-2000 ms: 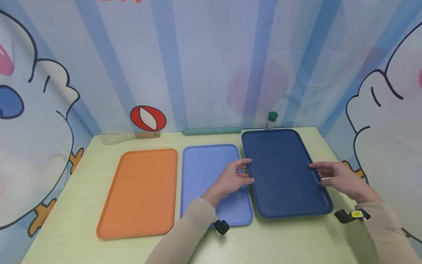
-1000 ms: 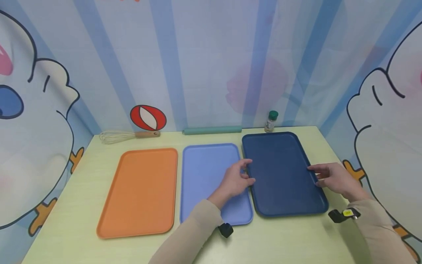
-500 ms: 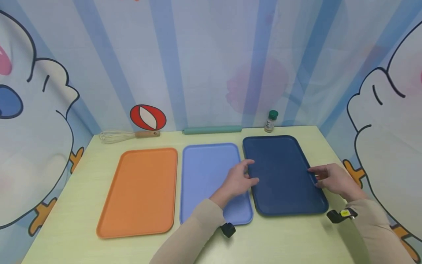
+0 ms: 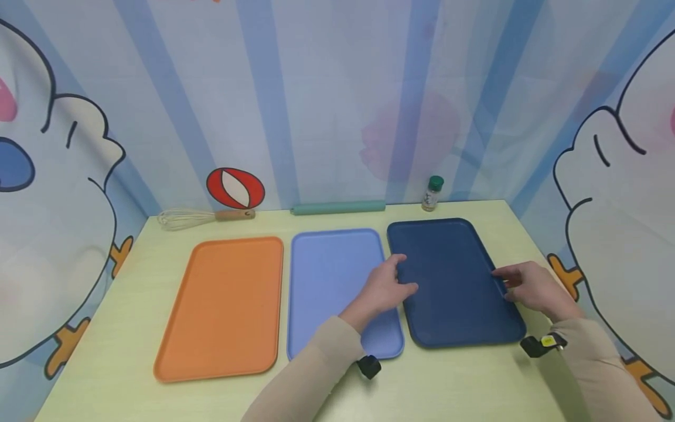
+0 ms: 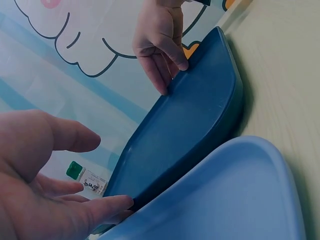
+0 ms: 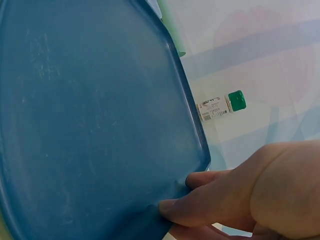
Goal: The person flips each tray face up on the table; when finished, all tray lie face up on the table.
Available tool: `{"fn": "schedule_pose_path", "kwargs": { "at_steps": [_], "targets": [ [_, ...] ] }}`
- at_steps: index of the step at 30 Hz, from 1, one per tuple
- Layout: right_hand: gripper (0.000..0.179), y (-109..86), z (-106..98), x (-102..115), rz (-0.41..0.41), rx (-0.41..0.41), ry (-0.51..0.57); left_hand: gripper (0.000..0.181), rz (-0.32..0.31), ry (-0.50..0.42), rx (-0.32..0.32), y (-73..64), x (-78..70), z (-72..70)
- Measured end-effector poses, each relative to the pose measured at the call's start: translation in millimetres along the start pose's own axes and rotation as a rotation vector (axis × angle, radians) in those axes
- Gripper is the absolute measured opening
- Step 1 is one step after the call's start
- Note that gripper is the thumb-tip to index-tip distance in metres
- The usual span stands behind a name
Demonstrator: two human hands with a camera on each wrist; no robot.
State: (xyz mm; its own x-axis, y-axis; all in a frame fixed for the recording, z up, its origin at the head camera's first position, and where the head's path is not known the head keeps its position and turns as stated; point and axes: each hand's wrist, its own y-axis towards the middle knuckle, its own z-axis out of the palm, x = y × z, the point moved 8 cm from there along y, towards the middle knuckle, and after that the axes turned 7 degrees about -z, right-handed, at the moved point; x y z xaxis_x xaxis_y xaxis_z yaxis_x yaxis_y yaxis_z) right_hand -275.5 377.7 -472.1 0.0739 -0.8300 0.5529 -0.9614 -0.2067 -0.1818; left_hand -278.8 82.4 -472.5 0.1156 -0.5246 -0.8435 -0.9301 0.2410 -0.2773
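A dark blue tray (image 4: 453,293) lies at the right of the table, beside a smaller light blue tray (image 4: 329,264). My left hand (image 4: 384,286) reaches over the light blue tray. In the left wrist view its thumb is raised clear of the dark tray, while a fingertip touches the near rim; the fingers are spread. On the opposite long side, my right hand (image 4: 532,285) pinches the dark tray's rim, thumb on the inner side and fingers outside, as the right wrist view shows. The fingers under that rim are partly hidden.
An orange tray (image 4: 224,308) lies at the left. Along the back edge are a whisk (image 4: 205,217), a green rolling pin (image 4: 338,207) and a green-capped shaker bottle (image 4: 432,193). A printed curtain (image 4: 337,105) rises behind the table (image 4: 453,381).
The dark blue tray has come down onto the table and its far edge has drawn away from the bottle. My left thumb has come off the rim; my right hand still grips it.
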Motion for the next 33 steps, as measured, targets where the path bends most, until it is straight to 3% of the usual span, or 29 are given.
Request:
{"fn": "schedule_pose_path", "kwargs": {
  "at_steps": [22,29,33],
  "targets": [
    [0.051,-1.5,4,8,-0.031,-0.045,-0.069,0.076,-0.063,0.024,0.004,-3.6,-2.7,5.9],
    [0.046,-0.1,1,13,-0.073,-0.019,-0.107,0.076,-0.076,0.023,0.030,-4.7,-2.9,8.0],
    [0.047,0.4,1,18,-0.092,0.009,-0.126,0.075,-0.054,0.020,0.039,-7.3,-6.2,4.6]
  ]
}}
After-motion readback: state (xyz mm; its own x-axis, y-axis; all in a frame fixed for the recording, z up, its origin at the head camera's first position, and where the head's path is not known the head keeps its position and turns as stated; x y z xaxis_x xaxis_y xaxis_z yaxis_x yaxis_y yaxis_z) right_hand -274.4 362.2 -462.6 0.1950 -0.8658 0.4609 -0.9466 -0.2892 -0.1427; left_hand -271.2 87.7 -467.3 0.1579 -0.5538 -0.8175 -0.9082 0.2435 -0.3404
